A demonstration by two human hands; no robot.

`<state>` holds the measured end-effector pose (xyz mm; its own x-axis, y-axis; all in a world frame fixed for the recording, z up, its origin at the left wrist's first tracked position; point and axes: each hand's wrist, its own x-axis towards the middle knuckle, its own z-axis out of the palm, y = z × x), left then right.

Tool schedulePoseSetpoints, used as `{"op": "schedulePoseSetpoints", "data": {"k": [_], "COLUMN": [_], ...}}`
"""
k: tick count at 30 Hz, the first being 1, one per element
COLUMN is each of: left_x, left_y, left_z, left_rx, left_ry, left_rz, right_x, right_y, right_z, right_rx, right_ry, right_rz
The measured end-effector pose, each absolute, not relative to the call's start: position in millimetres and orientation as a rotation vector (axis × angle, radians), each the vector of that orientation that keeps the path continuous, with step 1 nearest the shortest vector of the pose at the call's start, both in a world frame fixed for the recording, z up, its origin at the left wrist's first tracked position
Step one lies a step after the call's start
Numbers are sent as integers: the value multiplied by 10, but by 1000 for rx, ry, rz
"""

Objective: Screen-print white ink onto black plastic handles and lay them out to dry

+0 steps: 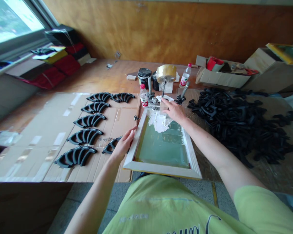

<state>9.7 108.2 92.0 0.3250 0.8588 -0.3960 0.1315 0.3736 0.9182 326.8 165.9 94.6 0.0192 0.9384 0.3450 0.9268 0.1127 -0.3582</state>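
Note:
In the middle of the table lies a silk-screen frame (195, 159) with pale bars and a greenish mesh. White ink (161, 123) is spread thickly over the far end of the mesh. My left hand (123, 144) grips the left bar of the frame, its fingers closed along the edge. Over the far end of the screen, my right hand (174, 110) is closed on a squeegee (163, 107), a pale, see-through blade standing at the ink. Metal clamps (153, 101) stand at the frame's far edge.
Curved black plastic parts (85, 136) lie in fanned groups on cardboard (48, 130) at left. A big heap of black parts (222, 117) is at right. Behind the frame stand bottles (144, 96), an ink tub (144, 76) and a tape roll (166, 72). An open box (222, 78) sits back right.

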Motion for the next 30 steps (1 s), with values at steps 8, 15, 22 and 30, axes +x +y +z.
{"op": "schedulePoseSetpoints", "data": {"k": [8,15,22,30], "left_x": [622,834,441,-1208], "left_y": [1605,1123,539,663], "left_z": [1592,958,156,-605], "left_rx": [1140,849,575,564], "left_ry": [873,1034,1211,1901], "left_rz": [1126,748,594,682], "right_x": [4002,2958,2557,4691], "right_y": [1119,670,235,-174], "right_z": [433,100,131,-283], "right_rx": [-2097,-1907,-1398,-2881], "right_ry": [-1276,-1890,-2298,-1190], "right_rz": [123,160,151,-16]}}
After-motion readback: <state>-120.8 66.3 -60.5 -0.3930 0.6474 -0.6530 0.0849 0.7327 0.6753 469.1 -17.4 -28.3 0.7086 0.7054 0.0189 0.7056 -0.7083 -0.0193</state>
